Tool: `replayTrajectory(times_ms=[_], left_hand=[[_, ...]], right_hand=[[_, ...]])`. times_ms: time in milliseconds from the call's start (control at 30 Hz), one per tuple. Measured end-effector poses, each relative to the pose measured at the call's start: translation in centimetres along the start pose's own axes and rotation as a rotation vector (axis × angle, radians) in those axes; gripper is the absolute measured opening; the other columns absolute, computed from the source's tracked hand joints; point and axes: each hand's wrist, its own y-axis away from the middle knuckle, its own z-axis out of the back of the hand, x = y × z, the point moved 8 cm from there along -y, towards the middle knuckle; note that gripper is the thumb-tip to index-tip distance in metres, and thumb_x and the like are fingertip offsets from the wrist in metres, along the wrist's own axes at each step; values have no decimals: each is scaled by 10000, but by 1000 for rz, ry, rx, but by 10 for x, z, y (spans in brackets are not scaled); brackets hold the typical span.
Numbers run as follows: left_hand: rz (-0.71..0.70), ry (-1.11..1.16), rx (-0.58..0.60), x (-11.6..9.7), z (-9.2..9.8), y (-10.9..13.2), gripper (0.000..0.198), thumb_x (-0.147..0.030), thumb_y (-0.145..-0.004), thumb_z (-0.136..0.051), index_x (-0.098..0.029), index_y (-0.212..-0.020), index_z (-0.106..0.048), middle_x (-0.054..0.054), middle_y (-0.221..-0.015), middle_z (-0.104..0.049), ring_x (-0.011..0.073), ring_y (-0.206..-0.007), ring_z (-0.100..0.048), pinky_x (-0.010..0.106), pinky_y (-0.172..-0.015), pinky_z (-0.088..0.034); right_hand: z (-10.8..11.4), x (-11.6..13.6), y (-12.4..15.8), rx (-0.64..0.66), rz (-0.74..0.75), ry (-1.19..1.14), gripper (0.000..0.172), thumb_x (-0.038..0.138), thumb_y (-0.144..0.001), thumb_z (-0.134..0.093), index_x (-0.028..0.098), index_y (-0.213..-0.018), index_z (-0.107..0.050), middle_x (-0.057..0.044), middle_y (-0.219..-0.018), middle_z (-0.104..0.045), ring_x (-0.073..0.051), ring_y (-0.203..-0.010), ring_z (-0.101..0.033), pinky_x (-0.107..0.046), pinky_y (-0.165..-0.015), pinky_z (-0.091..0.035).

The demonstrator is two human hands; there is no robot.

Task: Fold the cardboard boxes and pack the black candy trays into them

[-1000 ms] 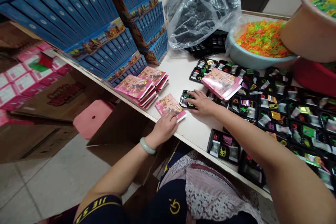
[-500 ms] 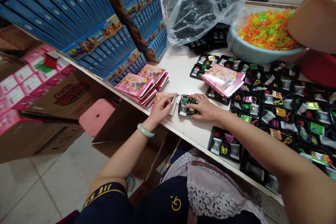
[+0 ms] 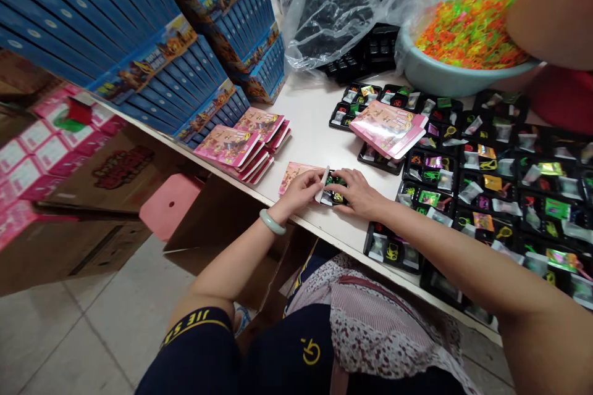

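My left hand (image 3: pixel 301 190), with a pale green bangle on the wrist, pinches the open end of a flat pink box (image 3: pixel 296 174) lying on the white table (image 3: pixel 319 123). My right hand (image 3: pixel 356 192) grips a small black tray (image 3: pixel 334 189) of little toys and packets, its end at the box's open flap. Both hands meet near the table's front edge.
Two stacks of pink boxes (image 3: pixel 241 148) lie to the left, with more pink boxes (image 3: pixel 388 128) on the many black trays (image 3: pixel 486 179) at right. Blue boxes (image 3: pixel 139 43) are stacked behind. A plastic bag (image 3: pixel 343 6) and a basin of neon pieces (image 3: pixel 463 37) stand at the back.
My left hand lifted the pink box's end and opened its flap. My right hand slid the black tray leftward up to the opening.
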Motion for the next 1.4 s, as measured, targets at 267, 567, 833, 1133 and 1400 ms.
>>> replayTrajectory(times_ms=[267,567,833,1133,1400], left_hand=[[5,-6,40,7,-4,-8,258,-346,-764,-596,-154,-650,-466,109,-1110,-651,73,-547,-504,221,-472,-442],[-44,-51,67,2,-2,-17,226,-326,-744,-602,-152,-647,-494,107,-1075,-660,115,-680,-563,220,-557,-453],[-25,-23,-40,5,-16,-14,190,-301,-773,-575,-153,-681,-500,81,-1002,-644,102,-613,-537,218,-488,-435],[-87,-97,-65,-1,-23,-11,131,-229,-809,-550,-157,-704,-516,67,-959,-651,157,-800,-598,290,-708,-527],[-107,-50,15,-5,-54,-15,176,-279,-817,-566,-159,-697,-517,74,-948,-644,163,-794,-603,254,-602,-512]], right_hand=[[-11,3,2,59,52,97,359,262,-863,-639,313,-1218,-612,-114,-1412,-422,-384,-1388,-234,-642,-1051,-248],[-18,5,0,100,-30,106,360,318,-918,-544,313,-1276,-580,-141,-1452,-383,-376,-1371,-250,-694,-1049,-174],[-16,-2,2,31,-23,1,287,249,-884,-561,225,-1166,-612,-148,-1373,-432,-346,-1363,-245,-645,-1086,-155],[26,-17,27,-71,-136,85,194,255,-914,-520,232,-1045,-661,-116,-1138,-579,-295,-1078,-483,-469,-924,-372],[1,-30,29,-15,-423,-103,133,186,-877,-497,193,-977,-585,-78,-968,-649,-208,-791,-607,-305,-660,-427]])
